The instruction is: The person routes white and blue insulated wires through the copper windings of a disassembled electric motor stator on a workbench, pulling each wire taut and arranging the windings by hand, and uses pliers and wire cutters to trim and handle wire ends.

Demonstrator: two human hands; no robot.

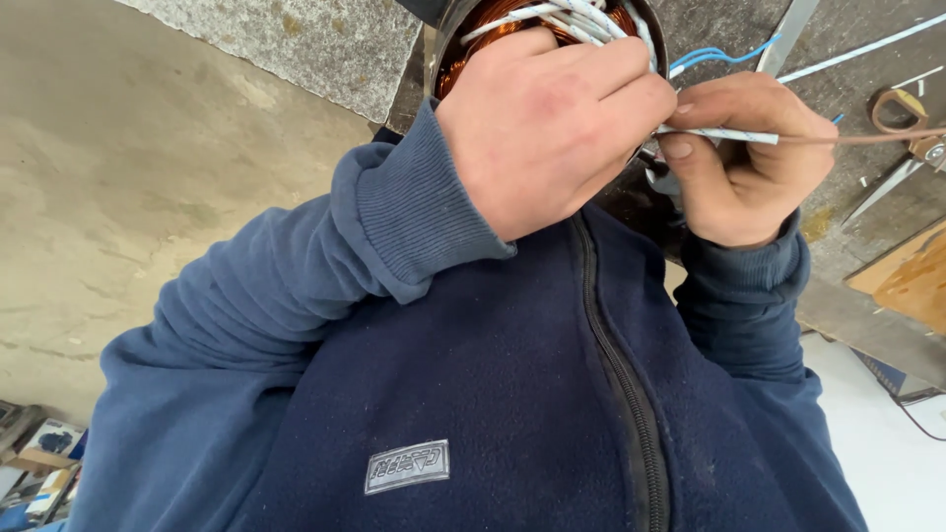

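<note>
Both hands at a copper-wound motor stator, working its sleeved leads.

Left hand point(552, 118) curled over the stator point(473, 34) at 12 o'clock, its grip closed among the white sleeved leads point(562, 15). Right hand point(749, 158) at 2 o'clock pinches one white sleeve point(719, 134), bare brown wire point(867, 138) running toward 3. Blue wire point(709, 57) and scissors point(902, 148) lie on the surface point(847, 84) beyond. Blue fleece jacket point(473, 374) fills 6 o'clock; concrete floor point(118, 177) open toward 9.

Even soft daylight, sharp focus, faint shadows, wide-angle bending at edges
</note>
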